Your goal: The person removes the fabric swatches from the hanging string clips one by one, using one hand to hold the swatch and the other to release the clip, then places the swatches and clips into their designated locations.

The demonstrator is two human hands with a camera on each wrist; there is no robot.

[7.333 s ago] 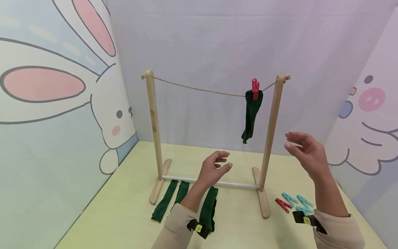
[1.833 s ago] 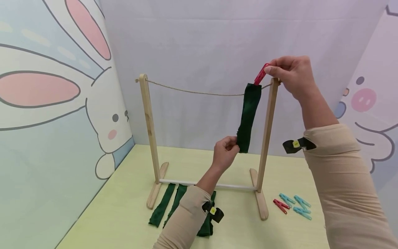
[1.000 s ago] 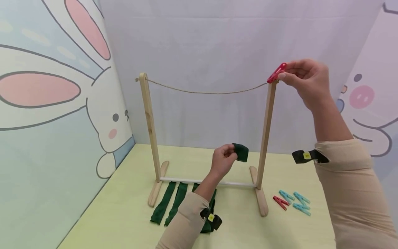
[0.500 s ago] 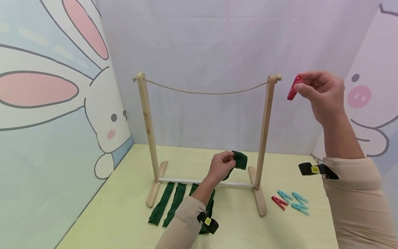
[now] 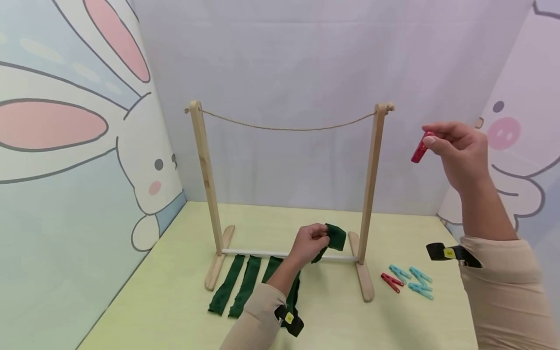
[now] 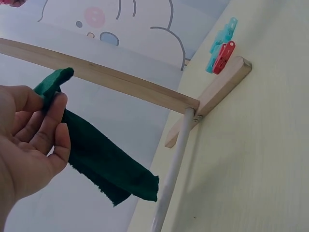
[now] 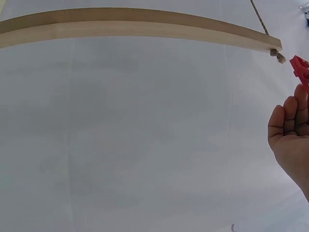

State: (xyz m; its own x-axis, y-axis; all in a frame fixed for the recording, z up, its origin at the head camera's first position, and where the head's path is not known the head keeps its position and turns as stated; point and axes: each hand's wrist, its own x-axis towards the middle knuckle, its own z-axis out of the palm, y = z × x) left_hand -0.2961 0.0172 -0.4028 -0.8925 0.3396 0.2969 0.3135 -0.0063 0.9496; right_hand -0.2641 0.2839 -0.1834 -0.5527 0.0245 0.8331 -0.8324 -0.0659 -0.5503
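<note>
In the head view my left hand point(image 5: 308, 245) pinches a dark green cloth strip point(image 5: 336, 237), low in front of the rack's right post. The left wrist view shows that cloth point(image 6: 104, 157) dangling from between thumb and fingers, its lower end loose. To the right of the rack, in the air, my right hand point(image 5: 465, 150) holds a red clothespin point(image 5: 419, 151) between thumb and fingers. Only part of this clothespin point(image 7: 300, 67) shows at the right wrist view's edge. Nothing hangs from the twine line point(image 5: 288, 129) strung between the posts.
Several green strips point(image 5: 246, 287) lie at the rack's foot, partly hidden by my left forearm. Right of the wooden rack point(image 5: 372, 184), one red clothespin point(image 5: 391, 282) and three blue clothespins point(image 5: 421, 275) lie on the yellow table point(image 5: 332, 311). A white bar point(image 5: 337, 258) joins the rack's feet.
The red clothespin came off the line in my right hand, which then moved right and down. My left hand took the once-hanging strip off the line and lowered it.
</note>
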